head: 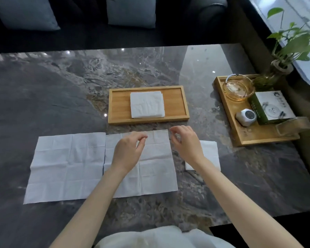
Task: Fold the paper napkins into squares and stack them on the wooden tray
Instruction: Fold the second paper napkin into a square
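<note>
A creased, unfolded white napkin [150, 163] lies flat under the left hand [128, 153], whose fingers curl loosely, holding nothing. The right hand [185, 144] hovers just beside its far corner, half-open, empty. Beyond both hands the wooden tray [175, 102] holds a folded stack [147, 104]. Another unfolded napkin [66, 167] lies left.

A dark marble table [61, 97] is filling most of the view, its polished top catching small ceiling reflections. At twelve o'clock a dark sofa [89, 36] is carrying two grey-blue cushions [23, 13] (both upright). Daylight is coming in from a window [293, 13] at two o'clock.
</note>
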`<act>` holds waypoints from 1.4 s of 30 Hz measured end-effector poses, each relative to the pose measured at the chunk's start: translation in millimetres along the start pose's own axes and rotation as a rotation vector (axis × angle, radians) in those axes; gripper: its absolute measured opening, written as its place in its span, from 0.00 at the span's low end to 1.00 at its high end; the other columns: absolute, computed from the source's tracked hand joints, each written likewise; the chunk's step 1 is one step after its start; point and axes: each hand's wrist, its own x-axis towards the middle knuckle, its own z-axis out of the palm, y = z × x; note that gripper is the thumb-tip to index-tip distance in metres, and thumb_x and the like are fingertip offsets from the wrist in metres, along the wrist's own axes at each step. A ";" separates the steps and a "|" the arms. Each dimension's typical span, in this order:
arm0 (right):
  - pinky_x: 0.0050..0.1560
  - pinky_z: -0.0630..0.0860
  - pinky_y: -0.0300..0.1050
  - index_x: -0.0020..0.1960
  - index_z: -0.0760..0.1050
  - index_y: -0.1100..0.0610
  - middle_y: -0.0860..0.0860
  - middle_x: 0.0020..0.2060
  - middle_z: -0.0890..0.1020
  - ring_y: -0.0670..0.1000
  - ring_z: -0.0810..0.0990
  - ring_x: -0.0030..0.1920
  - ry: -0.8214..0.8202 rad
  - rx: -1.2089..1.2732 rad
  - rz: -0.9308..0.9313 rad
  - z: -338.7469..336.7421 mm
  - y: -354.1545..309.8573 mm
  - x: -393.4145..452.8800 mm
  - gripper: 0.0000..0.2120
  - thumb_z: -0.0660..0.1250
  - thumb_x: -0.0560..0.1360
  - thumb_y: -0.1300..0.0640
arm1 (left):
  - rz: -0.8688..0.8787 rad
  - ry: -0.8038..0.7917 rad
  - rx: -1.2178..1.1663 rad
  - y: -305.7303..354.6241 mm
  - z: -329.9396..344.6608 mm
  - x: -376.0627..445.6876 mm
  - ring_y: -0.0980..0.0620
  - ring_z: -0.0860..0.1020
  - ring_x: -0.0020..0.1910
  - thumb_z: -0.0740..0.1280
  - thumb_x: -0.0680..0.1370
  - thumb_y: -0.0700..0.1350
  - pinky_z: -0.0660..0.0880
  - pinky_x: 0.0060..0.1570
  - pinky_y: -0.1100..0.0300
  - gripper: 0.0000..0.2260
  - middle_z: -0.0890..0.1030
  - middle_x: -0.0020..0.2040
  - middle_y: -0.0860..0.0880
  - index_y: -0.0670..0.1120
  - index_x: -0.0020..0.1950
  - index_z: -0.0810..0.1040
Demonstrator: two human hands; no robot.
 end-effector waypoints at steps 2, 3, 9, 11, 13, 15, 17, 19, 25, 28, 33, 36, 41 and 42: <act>0.50 0.73 0.51 0.54 0.78 0.60 0.56 0.48 0.82 0.57 0.75 0.51 -0.032 -0.011 0.017 9.4 -3.0 3.9 0.09 0.64 0.75 0.61 | -0.039 0.031 0.056 -19.6 -0.3 -0.8 0.46 0.77 0.55 0.62 0.77 0.39 0.71 0.54 0.56 0.10 0.81 0.55 0.44 0.42 0.56 0.78; 0.50 0.73 0.51 0.54 0.78 0.61 0.56 0.48 0.82 0.57 0.75 0.51 -0.047 -0.027 0.023 13.5 -3.8 5.3 0.10 0.64 0.75 0.61 | -0.049 0.027 0.100 -29.4 0.6 -0.6 0.45 0.75 0.59 0.62 0.77 0.39 0.69 0.58 0.54 0.12 0.79 0.59 0.43 0.41 0.59 0.76; 0.54 0.70 0.55 0.61 0.73 0.64 0.60 0.57 0.77 0.62 0.72 0.56 -0.081 -0.207 0.035 31.2 -6.5 8.8 0.16 0.64 0.74 0.60 | -0.038 -0.187 0.357 -59.6 13.2 -7.6 0.52 0.51 0.74 0.41 0.75 0.55 0.48 0.71 0.52 0.29 0.56 0.75 0.49 0.44 0.73 0.56; 0.52 0.70 0.54 0.58 0.74 0.64 0.60 0.55 0.77 0.62 0.73 0.55 -0.079 -0.243 0.048 34.1 -7.1 9.0 0.14 0.64 0.73 0.61 | -0.056 -0.217 0.395 -62.5 18.4 -11.9 0.56 0.45 0.73 0.37 0.73 0.56 0.43 0.71 0.53 0.30 0.49 0.75 0.51 0.46 0.74 0.50; 0.49 0.70 0.54 0.54 0.76 0.64 0.60 0.53 0.78 0.62 0.73 0.52 -0.072 -0.250 0.057 36.4 -6.3 9.0 0.12 0.65 0.72 0.62 | -0.075 -0.239 0.424 -66.0 22.8 -15.3 0.58 0.41 0.71 0.35 0.73 0.57 0.41 0.71 0.53 0.30 0.43 0.73 0.54 0.48 0.74 0.45; 0.47 0.71 0.54 0.51 0.77 0.64 0.60 0.50 0.79 0.62 0.74 0.50 -0.053 -0.220 0.067 37.7 -4.6 9.2 0.09 0.65 0.72 0.62 | -0.082 -0.249 0.446 -69.1 25.0 -17.4 0.58 0.40 0.71 0.34 0.73 0.57 0.40 0.71 0.53 0.28 0.41 0.73 0.54 0.49 0.72 0.40; 0.46 0.70 0.52 0.47 0.78 0.63 0.58 0.47 0.79 0.60 0.74 0.48 -0.047 -0.178 0.080 38.1 -3.4 9.9 0.06 0.65 0.73 0.62 | -0.086 -0.263 0.459 -69.7 24.6 -18.4 0.57 0.40 0.71 0.34 0.73 0.57 0.40 0.71 0.52 0.27 0.42 0.74 0.53 0.49 0.71 0.38; 0.46 0.68 0.50 0.45 0.78 0.63 0.58 0.44 0.79 0.59 0.73 0.47 -0.058 -0.134 0.090 37.8 -3.0 10.9 0.05 0.65 0.73 0.62 | -0.084 -0.275 0.466 -66.6 22.9 -17.9 0.55 0.41 0.73 0.34 0.73 0.57 0.41 0.71 0.51 0.29 0.45 0.76 0.51 0.48 0.72 0.40; 0.43 0.66 0.47 0.41 0.77 0.61 0.55 0.39 0.81 0.56 0.76 0.42 -0.075 -0.027 0.035 25.5 -14.3 12.2 0.03 0.66 0.71 0.61 | -0.015 -0.086 0.164 -25.9 6.0 4.5 0.45 0.61 0.71 0.63 0.75 0.43 0.56 0.70 0.49 0.22 0.65 0.71 0.42 0.43 0.68 0.66; 0.44 0.72 0.50 0.41 0.77 0.59 0.54 0.38 0.81 0.54 0.76 0.41 -0.129 0.044 -0.025 14.8 -25.3 9.9 0.02 0.67 0.71 0.60 | 0.120 -0.201 0.076 -1.9 -0.3 20.8 0.49 0.64 0.70 0.67 0.72 0.41 0.54 0.71 0.51 0.27 0.70 0.68 0.46 0.46 0.69 0.64; 0.42 0.71 0.40 0.48 0.77 0.57 0.50 0.40 0.80 0.48 0.75 0.41 -0.199 0.294 0.053 -9.1 -36.1 2.4 0.07 0.69 0.71 0.57 | 0.124 -0.244 0.063 14.0 1.0 33.7 0.49 0.76 0.57 0.67 0.72 0.41 0.54 0.71 0.50 0.19 0.80 0.56 0.49 0.49 0.63 0.71; 0.44 0.69 0.33 0.60 0.70 0.53 0.48 0.46 0.77 0.46 0.75 0.48 -0.271 0.413 0.220 -19.3 -25.6 -8.1 0.23 0.74 0.68 0.55 | 0.058 -0.180 -0.027 17.0 -4.9 34.0 0.45 0.74 0.58 0.68 0.72 0.41 0.68 0.63 0.49 0.16 0.80 0.56 0.47 0.49 0.59 0.74; 0.40 0.71 0.35 0.56 0.73 0.52 0.48 0.44 0.79 0.46 0.76 0.44 -0.430 0.380 0.333 -20.2 1.0 -32.8 0.21 0.75 0.66 0.54 | -0.036 -0.007 -0.189 23.7 -24.9 27.3 0.53 0.75 0.52 0.68 0.73 0.40 0.69 0.50 0.64 0.14 0.80 0.53 0.48 0.43 0.58 0.76; 0.38 0.71 0.37 0.49 0.76 0.54 0.49 0.40 0.79 0.46 0.76 0.40 -0.424 0.365 0.315 -20.7 3.5 -35.8 0.13 0.74 0.67 0.56 | -0.049 0.024 -0.212 23.8 -29.0 25.3 0.54 0.75 0.51 0.68 0.73 0.40 0.70 0.48 0.64 0.13 0.80 0.51 0.49 0.43 0.57 0.77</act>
